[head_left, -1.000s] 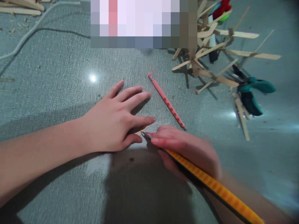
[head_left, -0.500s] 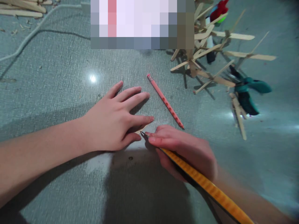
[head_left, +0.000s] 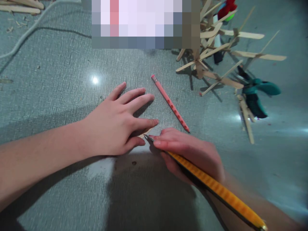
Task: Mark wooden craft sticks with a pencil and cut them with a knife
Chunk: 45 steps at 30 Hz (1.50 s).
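My left hand (head_left: 120,122) lies flat with its fingers spread. Between its thumb and index finger shows a small part of a wooden craft stick (head_left: 146,133) on the table; the rest is hidden under the hand. My right hand (head_left: 187,154) is closed around a utility knife (head_left: 214,186) with a yellow-orange and black handle. The knife's blade tip touches or is just above the stick, close to my left thumb. Beyond my right hand lies a pink pencil (head_left: 169,102), its point toward that hand.
Joined craft sticks (head_left: 216,80) stand in a tangle at the upper right, near pliers (head_left: 256,93) with teal handles. Loose sticks (head_left: 21,9) and a white cable (head_left: 31,32) lie at the upper left. A blurred-out patch covers the top middle of the grey table (head_left: 60,73).
The knife's handle end has swung slightly up into view, and its blade has tilted a little at the stick. My left hand stays in place. The view has shifted slightly.
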Each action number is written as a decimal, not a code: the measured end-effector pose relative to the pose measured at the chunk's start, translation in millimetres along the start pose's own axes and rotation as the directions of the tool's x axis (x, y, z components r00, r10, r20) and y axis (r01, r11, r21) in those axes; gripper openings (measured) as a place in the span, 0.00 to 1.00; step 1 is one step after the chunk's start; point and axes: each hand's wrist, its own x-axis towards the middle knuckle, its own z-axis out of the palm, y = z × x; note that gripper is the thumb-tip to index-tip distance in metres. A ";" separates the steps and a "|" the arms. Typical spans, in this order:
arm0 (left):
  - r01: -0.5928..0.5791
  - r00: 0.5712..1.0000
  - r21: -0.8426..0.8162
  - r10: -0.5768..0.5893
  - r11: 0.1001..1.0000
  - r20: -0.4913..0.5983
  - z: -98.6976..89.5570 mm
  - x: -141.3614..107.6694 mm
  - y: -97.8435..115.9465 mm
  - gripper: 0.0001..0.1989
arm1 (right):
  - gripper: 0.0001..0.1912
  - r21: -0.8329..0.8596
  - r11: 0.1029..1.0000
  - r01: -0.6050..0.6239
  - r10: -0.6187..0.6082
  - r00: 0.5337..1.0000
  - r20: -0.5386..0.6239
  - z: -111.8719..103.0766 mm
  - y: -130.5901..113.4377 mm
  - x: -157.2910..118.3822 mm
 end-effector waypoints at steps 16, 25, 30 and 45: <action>0.007 1.000 -0.002 -0.007 1.000 0.008 -0.5 0.1 -0.3 0.22 | 0.25 -0.011 0.999 -0.053 0.053 0.999 0.006 -0.6 -8.5 2.7; 0.002 0.999 -0.006 -0.002 1.000 -0.049 4.2 -0.7 1.1 0.20 | 0.25 0.000 1.000 -0.015 0.015 1.000 -0.022 0.7 -1.5 2.0; 0.007 1.000 -0.001 -0.007 1.000 -0.026 2.9 0.2 0.5 0.20 | 0.24 -0.022 1.000 0.005 -0.006 1.000 -0.017 3.8 -4.8 5.3; -0.001 1.000 -0.016 0.001 1.000 -0.017 1.9 -0.4 -0.2 0.21 | 0.24 0.007 1.000 -0.029 0.029 1.000 0.000 1.7 -5.5 -0.3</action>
